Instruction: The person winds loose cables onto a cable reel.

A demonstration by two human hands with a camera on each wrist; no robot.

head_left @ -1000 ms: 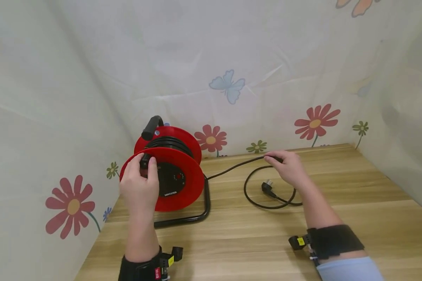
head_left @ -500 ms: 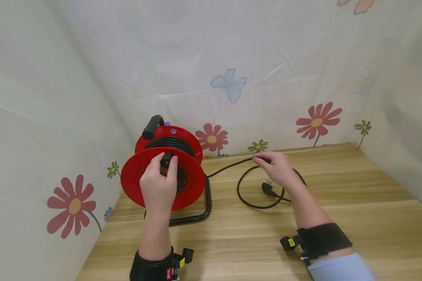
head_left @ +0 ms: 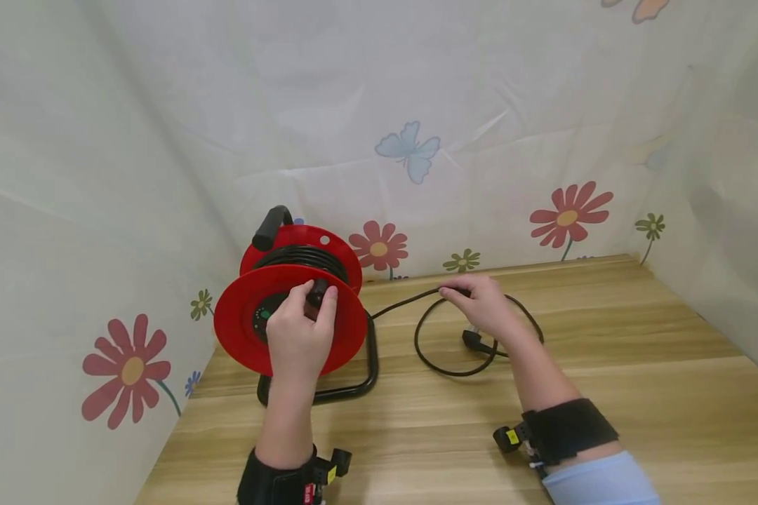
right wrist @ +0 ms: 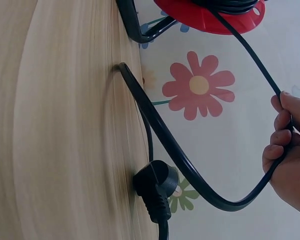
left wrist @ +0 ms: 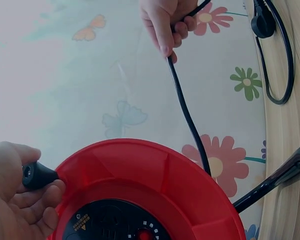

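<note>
A red cable reel (head_left: 246,326) (left wrist: 155,185) on a black frame (head_left: 369,365) stands at the table's back left, black cord wound on its drum. My left hand (head_left: 300,337) (left wrist: 15,200) grips the small black crank knob (left wrist: 36,175) on the reel's front flange. My right hand (head_left: 480,303) (right wrist: 290,160) holds the black cord (head_left: 404,301) (right wrist: 250,55) that runs from the reel. Past that hand the cord loops on the table and ends in a black plug (head_left: 472,341) (right wrist: 155,187), which lies flat.
The wooden table (head_left: 606,393) is boxed in by a white flowered sheet (head_left: 417,154) at the back and both sides. A black carry handle (head_left: 270,226) sticks up behind the reel.
My left hand has swung the knob from the flange's upper left to its upper right. My right hand slid left along the cord, and the loop and plug were drawn toward the reel.
</note>
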